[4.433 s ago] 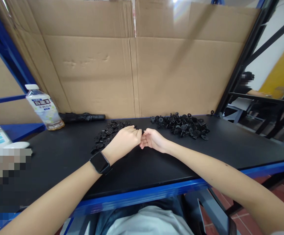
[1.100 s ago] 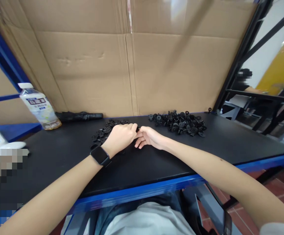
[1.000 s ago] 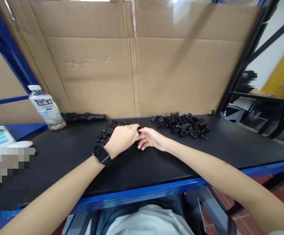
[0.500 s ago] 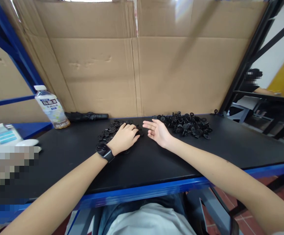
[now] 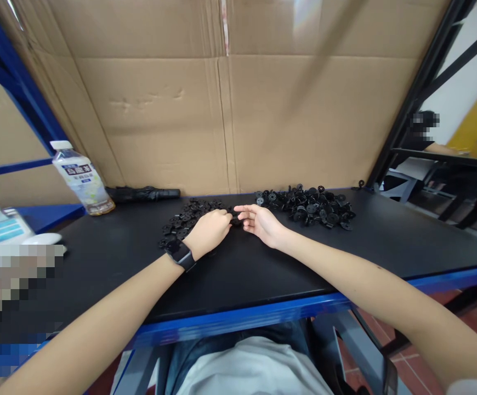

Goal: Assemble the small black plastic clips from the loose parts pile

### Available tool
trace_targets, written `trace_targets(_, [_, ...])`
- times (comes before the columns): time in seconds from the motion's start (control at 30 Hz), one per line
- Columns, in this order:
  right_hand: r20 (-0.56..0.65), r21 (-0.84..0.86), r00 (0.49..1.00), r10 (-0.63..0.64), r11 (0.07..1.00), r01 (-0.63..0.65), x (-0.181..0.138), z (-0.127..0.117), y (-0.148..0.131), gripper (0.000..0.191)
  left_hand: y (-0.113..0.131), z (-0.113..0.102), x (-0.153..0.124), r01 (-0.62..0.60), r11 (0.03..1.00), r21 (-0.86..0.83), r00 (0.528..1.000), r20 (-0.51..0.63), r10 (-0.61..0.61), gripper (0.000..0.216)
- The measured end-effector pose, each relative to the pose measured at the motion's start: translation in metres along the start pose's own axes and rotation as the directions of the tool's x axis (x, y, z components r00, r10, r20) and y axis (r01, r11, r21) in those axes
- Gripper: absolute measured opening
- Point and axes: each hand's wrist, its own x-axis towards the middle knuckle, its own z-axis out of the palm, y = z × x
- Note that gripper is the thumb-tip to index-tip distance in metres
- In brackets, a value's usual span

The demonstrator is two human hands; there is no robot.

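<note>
Meeting at 1 black part (image 5: 235,221) beside a pile (image 5: 182,219): left hand (image 5: 209,230) curled narrow, right hand (image 5: 262,223) loosely open; cannot tell who holds it.

Bright overhead light, glare on the cardboard (image 5: 304,16), wide-angle bending at the edges.

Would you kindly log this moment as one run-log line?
left hand: fingers closed on black part | right hand: fingertips at same part, grip unclear | left pile: beside left hand | right pile: apart from right hand
</note>
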Motion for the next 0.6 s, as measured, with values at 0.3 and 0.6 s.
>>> trace_targets(0.3, [0.076, -0.273, 0.997, -0.034, 0.961, 0.054, -0.009, 0.010, 0.000, 0.022, -0.014, -0.015, -0.001, 0.130, 0.989, -0.069, 0.960, -0.240, -0.142, 0.026])
trace_targets(0.6, [0.175, -0.314, 0.984, -0.017, 0.947, 0.072, -0.013, 0.016, 0.000, 0.022, 0.009, -0.021, -0.006, -0.068, 0.912, -0.404, 0.940, -0.332, -0.078, 0.027])
